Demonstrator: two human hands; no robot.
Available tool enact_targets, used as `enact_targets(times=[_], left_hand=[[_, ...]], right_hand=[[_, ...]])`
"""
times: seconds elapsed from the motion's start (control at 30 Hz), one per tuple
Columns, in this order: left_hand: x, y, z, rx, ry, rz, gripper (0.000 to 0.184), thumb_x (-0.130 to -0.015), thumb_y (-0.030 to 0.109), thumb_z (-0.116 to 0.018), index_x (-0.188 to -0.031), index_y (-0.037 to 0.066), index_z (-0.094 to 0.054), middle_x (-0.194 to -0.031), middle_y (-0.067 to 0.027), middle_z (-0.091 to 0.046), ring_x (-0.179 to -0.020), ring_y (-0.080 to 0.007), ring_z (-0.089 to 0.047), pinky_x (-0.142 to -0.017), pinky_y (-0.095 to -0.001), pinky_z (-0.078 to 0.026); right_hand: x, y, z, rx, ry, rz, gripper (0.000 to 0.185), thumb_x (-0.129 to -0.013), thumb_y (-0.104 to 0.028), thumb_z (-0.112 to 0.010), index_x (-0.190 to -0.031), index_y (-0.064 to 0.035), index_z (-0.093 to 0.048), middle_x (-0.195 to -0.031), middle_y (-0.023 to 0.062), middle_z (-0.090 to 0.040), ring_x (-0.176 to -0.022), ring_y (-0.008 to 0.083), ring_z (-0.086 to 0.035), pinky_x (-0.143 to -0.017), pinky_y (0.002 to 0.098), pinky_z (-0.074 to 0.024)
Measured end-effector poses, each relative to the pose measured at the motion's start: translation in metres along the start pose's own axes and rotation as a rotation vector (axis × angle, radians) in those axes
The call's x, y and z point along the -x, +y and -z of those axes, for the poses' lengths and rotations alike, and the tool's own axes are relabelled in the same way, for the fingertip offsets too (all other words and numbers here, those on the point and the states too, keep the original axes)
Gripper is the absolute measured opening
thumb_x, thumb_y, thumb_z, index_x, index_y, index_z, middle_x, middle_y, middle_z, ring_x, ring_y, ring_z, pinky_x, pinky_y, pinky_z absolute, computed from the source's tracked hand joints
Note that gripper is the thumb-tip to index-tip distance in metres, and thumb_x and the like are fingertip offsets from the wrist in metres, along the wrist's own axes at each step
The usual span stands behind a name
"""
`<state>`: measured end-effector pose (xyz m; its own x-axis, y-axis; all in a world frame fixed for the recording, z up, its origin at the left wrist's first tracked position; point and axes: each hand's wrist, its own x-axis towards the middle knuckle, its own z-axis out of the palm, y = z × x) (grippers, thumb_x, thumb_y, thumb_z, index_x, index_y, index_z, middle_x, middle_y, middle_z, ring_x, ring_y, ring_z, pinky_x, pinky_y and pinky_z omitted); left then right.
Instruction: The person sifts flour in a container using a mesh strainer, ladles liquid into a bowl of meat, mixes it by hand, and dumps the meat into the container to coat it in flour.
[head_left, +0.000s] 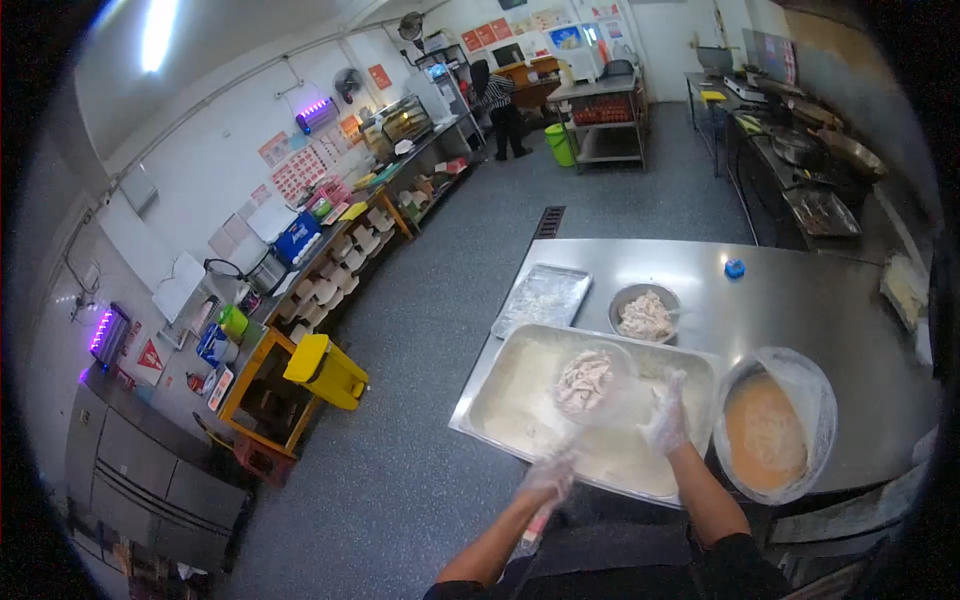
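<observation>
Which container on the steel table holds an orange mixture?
The round tub right of the powder tray; that tray, the flat tray and the bowl show no orange.

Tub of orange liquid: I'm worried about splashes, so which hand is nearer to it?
Right. The right hand is over the metal tray, left of the tub; the left hand is farther, at the tray's near edge, gripping the strainer handle.

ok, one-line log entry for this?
left hand: gripping strainer | right hand: over powder tray | strainer: holding pale strips
</observation>
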<state>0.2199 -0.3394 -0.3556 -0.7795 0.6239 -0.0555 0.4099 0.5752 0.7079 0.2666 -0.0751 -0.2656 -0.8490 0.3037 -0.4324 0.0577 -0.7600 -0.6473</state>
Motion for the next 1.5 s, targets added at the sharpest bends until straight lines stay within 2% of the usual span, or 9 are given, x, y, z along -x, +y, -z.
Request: enact_targets(times=[0.07, 0.17, 0.47, 0.63, 0.73, 0.9, 1.0, 1.4, 1.5], left_hand=[[0.009, 0.038, 0.021, -0.619, 0.24, -0.708, 0.039, -0.087, 0.019, -0.046, -0.123, 0.004, -0.044, -0.106, -0.0082, -0.056, -0.08, -0.0171, -0.056, -0.07, -0.0254, -0.047], [0.007, 0.046, 0.064, 0.386, -0.193, -0.068, 0.037, -0.088, 0.015, -0.045, -0.122, 0.003, -0.043, -0.101, -0.007, -0.057, -0.083, -0.0173, -0.056, -0.075, -0.0257, -0.046], [-0.014, -0.052, 0.106, 0.406, -0.361, 0.058, 0.031, -0.082, 0.009, -0.046, -0.113, 0.007, -0.052, -0.12, -0.0106, -0.05, -0.098, -0.0165, -0.054, -0.081, -0.026, -0.045], [-0.04, -0.126, 0.102, 1.52, -0.418, 0.145, 0.046, -0.083, 0.009, -0.048, -0.128, 0.009, -0.037, -0.114, -0.0139, -0.053, -0.093, -0.0152, -0.056, -0.078, -0.0207, -0.046], [-0.021, -0.109, 0.125, 0.693, -0.402, -0.25, 0.051, -0.081, 0.011, -0.055, -0.128, 0.007, -0.037, -0.106, -0.0111, -0.058, -0.087, -0.0136, -0.057, -0.072, -0.019, -0.047], [-0.035, -0.133, 0.122, 0.602, -0.392, -0.067, 0.04, -0.083, 0.013, -0.046, -0.123, 0.006, -0.045, -0.111, -0.0101, -0.054, -0.1, -0.0146, -0.05, -0.077, -0.0268, -0.044], [-0.032, -0.145, 0.11, -0.177, -0.012, -0.799, 0.032, -0.085, 0.015, -0.053, -0.115, 0.005, -0.053, -0.1, -0.0073, -0.06, -0.073, -0.0101, -0.056, -0.061, -0.0208, -0.047], [-0.017, -0.076, 0.189, 0.657, -0.375, 0.239, 0.031, -0.086, 0.015, -0.05, -0.116, 0.009, -0.053, -0.081, -0.0032, -0.058, -0.06, -0.0072, -0.047, -0.051, -0.0216, -0.04], [-0.028, -0.121, 0.175, -0.44, -0.13, -0.743, 0.038, -0.086, 0.024, -0.047, -0.12, 0.007, -0.047, -0.116, -0.0165, -0.051, -0.102, -0.0264, -0.052, -0.086, -0.0323, -0.041]], right_hand=[[-0.017, 0.016, 0.01, -0.036, -0.076, -0.015, 0.084, -0.072, -0.074, -0.036, -0.138, -0.0281, -0.011, -0.14, 0.0116, -0.022, -0.125, 0.0288, -0.028, -0.1, 0.0556, -0.0139], [-0.053, 0.04, 0.013, -0.266, -0.41, -0.029, 0.099, -0.068, -0.079, -0.033, -0.138, -0.0112, -0.014, -0.139, 0.0132, -0.025, -0.127, 0.0277, -0.023, -0.101, 0.0553, -0.0049], [-0.06, 0.078, -0.068, -0.423, -0.527, 0.0, 0.094, -0.066, -0.081, -0.03, -0.138, -0.0224, -0.014, -0.141, 0.0124, -0.019, -0.129, 0.0323, -0.017, -0.099, 0.0568, -0.016], [-0.009, 0.078, -0.132, -0.204, 0.292, -0.012, 0.076, -0.078, -0.069, -0.03, -0.138, -0.0245, -0.013, -0.142, 0.0111, -0.016, -0.128, 0.0272, -0.021, -0.1, 0.05, -0.0225], [-0.082, 0.122, -0.053, -0.539, -0.344, 0.043, 0.074, -0.08, -0.067, -0.029, -0.138, -0.0256, -0.012, -0.142, 0.0106, -0.016, -0.128, 0.0264, -0.022, -0.1, 0.0513, -0.0238], [-0.015, 0.109, -0.147, -0.31, 0.305, 0.124, 0.082, -0.075, -0.071, -0.032, -0.137, -0.0193, -0.018, -0.139, 0.0127, -0.022, -0.126, 0.0291, -0.024, -0.101, 0.0494, -0.0222], [-0.025, 0.117, -0.13, -0.311, 0.114, 0.111, 0.094, -0.069, -0.076, -0.036, -0.137, -0.0128, -0.02, -0.138, 0.0146, -0.024, -0.127, 0.0302, -0.022, -0.103, 0.0466, -0.0177], [-0.04, 0.091, -0.077, 1.014, 0.6, 1.076, 0.052, -0.08, -0.032, -0.054, -0.123, -0.0058, -0.04, -0.108, 0.0157, -0.054, -0.102, 0.0269, -0.05, -0.09, 0.0344, -0.0384], [-0.009, 0.087, -0.155, 1.388, 0.408, 0.87, 0.045, -0.077, -0.03, -0.058, -0.117, -0.0112, -0.049, -0.106, 0.0201, -0.056, -0.099, 0.0314, -0.053, -0.09, 0.0352, -0.0406]])
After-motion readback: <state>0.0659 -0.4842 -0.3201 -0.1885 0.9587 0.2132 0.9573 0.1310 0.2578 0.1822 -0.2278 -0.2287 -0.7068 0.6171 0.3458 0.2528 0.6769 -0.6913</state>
